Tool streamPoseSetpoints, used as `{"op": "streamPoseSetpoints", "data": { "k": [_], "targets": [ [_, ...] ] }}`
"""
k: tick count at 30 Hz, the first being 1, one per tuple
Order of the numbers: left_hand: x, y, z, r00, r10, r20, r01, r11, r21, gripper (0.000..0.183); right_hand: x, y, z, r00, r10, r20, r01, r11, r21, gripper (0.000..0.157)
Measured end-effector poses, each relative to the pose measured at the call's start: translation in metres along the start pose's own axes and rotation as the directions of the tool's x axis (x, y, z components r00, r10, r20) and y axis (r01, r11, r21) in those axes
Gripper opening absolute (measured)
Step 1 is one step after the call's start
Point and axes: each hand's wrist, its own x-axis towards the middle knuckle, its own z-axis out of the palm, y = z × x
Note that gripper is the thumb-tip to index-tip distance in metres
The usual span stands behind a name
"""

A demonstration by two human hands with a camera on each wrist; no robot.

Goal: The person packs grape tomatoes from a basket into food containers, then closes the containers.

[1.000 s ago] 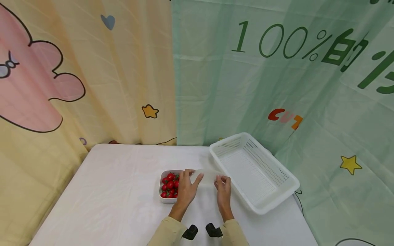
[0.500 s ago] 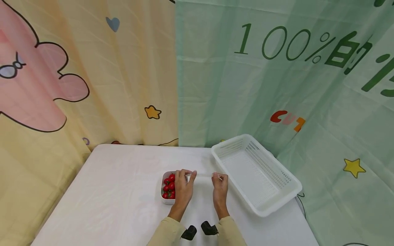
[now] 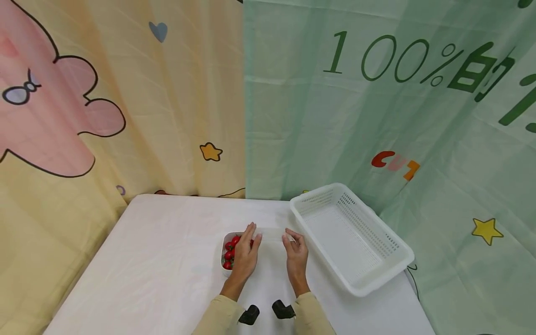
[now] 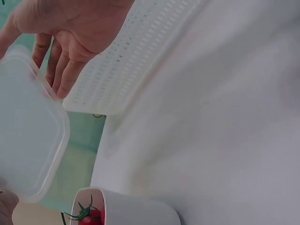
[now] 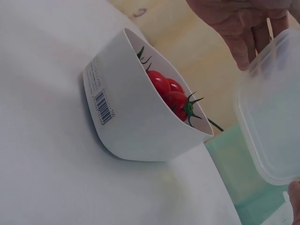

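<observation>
A translucent lid (image 4: 28, 126) with rounded corners is held tilted up between both hands, its broad face turned to the wrist cameras. My left hand (image 3: 246, 258) grips its left side, thumb on the near side, the longer fingers nearly straight. On the right side, my right hand (image 3: 296, 260) pinches the edge between thumb and fingers. Just left of the lid, a white box (image 5: 131, 108) of red cherry tomatoes (image 5: 159, 83) with green stems stands without a cover. In the head view my left hand overlaps the right part of this box.
A large white perforated basket (image 3: 343, 242) stands at the right of the white-covered table (image 3: 167, 260), close beside my right hand. Printed curtains (image 3: 318, 121) hang behind the table. A black wrist mount (image 3: 249, 315) sits on each sleeve.
My left hand has shifted left across the tomato box and hides more of it. The lid has turned from nearly edge-on to showing some of its face. The basket and box stay put.
</observation>
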Motion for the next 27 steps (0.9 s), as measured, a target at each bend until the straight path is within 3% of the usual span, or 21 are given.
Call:
{"op": "streamPoseSetpoints", "data": {
  "k": [5, 11, 19, 27],
  "targets": [
    [-0.003, -0.005, -0.01, 0.994, 0.004, 0.109, -0.003, 1.0, -0.007, 0.054, 0.002, 0.017, 0.001, 0.992, -0.016, 0.122, 0.022, 0.999, -0.05, 0.04],
    [-0.007, -0.011, -0.022, 0.978, -0.005, 0.209, -0.001, 1.0, 0.03, 0.061, 0.004, 0.033, 0.002, 0.963, 0.022, 0.269, -0.011, 0.999, -0.043, 0.058],
    [-0.008, -0.02, -0.043, 0.951, -0.004, 0.308, -0.024, 0.996, 0.088, 0.075, -0.001, 0.01, 0.006, 0.904, 0.018, 0.428, 0.042, 0.991, -0.131, 0.071],
    [-0.01, -0.027, -0.059, 0.931, -0.009, 0.365, -0.03, 0.994, 0.103, 0.077, -0.003, 0.002, 0.01, 0.86, 0.068, 0.505, 0.073, 0.965, -0.254, 0.075]
  ]
}}
